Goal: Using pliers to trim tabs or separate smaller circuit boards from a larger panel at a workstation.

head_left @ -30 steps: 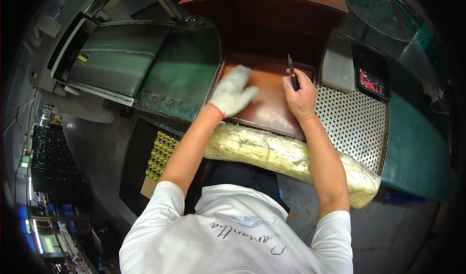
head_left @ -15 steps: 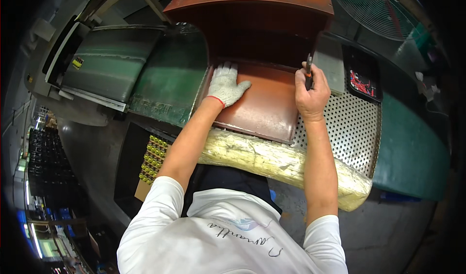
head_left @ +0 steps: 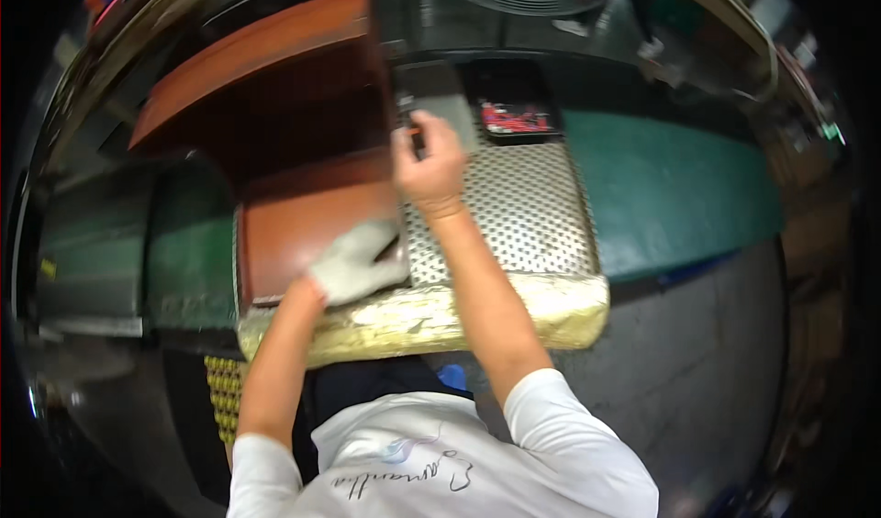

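Head view: two hands at a leather-working tabletop

Left hand (head_left: 353,263), gloved white, lies flat and open on the brown leather sheet (head_left: 303,224) by the perforated metal plate (head_left: 523,211); right hand (head_left: 428,162) is closed around a small dark tool (head_left: 410,125) at the sheet's far corner

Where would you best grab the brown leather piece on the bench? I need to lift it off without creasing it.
Probably by its near edge, coming from the person's side. The brown leather piece lies flat, and that edge sits at the padded bench lip, by the gloved left hand. Its far end runs under the dark raised part. The right hand holds a small tool.
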Demonstrator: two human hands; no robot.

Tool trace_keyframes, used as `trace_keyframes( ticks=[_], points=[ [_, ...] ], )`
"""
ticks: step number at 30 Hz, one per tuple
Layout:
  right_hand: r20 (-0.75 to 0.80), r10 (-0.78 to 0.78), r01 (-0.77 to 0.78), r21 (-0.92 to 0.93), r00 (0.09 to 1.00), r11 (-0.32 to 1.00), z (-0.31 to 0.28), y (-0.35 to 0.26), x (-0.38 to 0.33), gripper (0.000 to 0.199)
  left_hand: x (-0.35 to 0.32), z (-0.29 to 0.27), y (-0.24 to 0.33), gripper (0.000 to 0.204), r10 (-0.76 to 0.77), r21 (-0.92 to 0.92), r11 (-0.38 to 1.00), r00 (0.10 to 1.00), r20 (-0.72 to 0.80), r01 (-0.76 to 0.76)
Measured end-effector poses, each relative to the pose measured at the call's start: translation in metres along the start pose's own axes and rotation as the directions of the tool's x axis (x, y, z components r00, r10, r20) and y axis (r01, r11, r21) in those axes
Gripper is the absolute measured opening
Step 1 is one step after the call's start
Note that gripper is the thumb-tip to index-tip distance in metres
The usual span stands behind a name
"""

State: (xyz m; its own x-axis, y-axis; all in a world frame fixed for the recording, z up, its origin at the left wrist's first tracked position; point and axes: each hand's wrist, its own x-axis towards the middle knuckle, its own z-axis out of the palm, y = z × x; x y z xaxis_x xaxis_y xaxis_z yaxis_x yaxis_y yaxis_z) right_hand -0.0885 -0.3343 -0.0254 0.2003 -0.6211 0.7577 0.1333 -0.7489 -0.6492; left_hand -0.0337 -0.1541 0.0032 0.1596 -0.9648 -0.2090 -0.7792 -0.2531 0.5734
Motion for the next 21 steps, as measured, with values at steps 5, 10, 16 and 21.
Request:
trace_keyframes(
  ticks=[5, 10, 16, 21],
  points=[
    [0.032, -0.021, 0.02, 0.03, 0.999, 0.999, -0.007, -0.008, 0.008, 0.025, -0.068, 0.005, -0.02, 0.069, -0.085, -0.346, 0.938, 0.97, -0.226, 0.001],
    [0.084, 0.027, -0.033, 0.069, 0.996, 0.997, -0.01, -0.018, 0.009, 0.025, -0.106, 0.029, -0.043, 0.061, -0.019, 0.167, 0.976, 0.812, -0.583, 0.143],
    [0.078, 0.118, -0.125, 0.098, 0.99, 0.987, -0.002, -0.024, 0.005, 0.024, -0.139, 0.038, -0.042, 0.046, 0.05, 0.254, 0.96, 0.829, -0.558, 0.113],
    [0.195, 0.001, 0.002, -0.014, 0.981, 1.0, 0.016, -0.022, -0.018, 0.02, -0.154, 0.058, -0.055, 0.037, 0.203, 0.329, 0.941, 0.656, -0.727, 0.074]
  ],
)
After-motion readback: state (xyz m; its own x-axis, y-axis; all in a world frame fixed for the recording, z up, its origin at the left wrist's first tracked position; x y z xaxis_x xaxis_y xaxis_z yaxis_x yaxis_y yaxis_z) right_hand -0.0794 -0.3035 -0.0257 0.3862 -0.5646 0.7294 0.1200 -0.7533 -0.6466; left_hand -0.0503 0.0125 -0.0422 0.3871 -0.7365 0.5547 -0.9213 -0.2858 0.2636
